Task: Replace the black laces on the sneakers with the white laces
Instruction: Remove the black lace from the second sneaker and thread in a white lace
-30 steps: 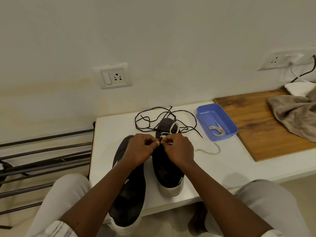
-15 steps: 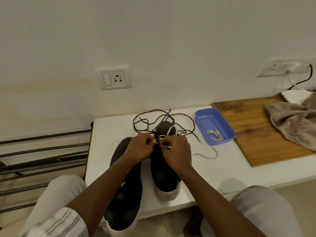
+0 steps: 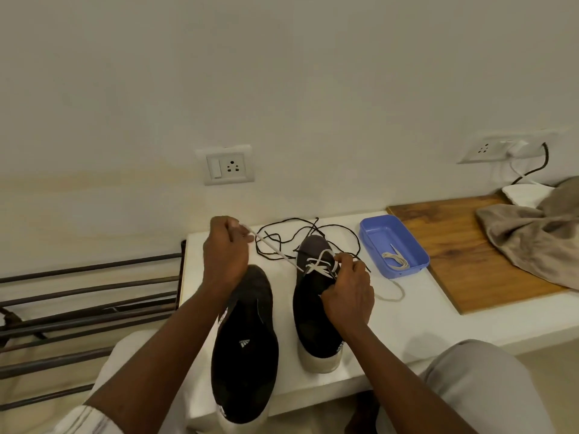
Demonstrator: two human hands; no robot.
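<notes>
Left hand [image 3: 224, 249]: fingers curled round white lace [image 3: 275, 250], left of the laced shoe [image 3: 316, 308].
Right hand [image 3: 347, 296]: pinches that lace over the shoe.

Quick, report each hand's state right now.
Left hand: closed, gripping the white lace, which runs taut to the sneaker.
Right hand: closed, pinching the white lace at the sneaker's eyelets.

Place: we see a home.
Left of the white ledge [image 3: 407, 324]: a metal shoe rack [image 3: 87, 308].
Above the ledge: a wall socket [image 3: 228, 166].
On the ledge's right end: a crumpled cloth [image 3: 532, 242] on a wooden board [image 3: 463, 245].
</notes>
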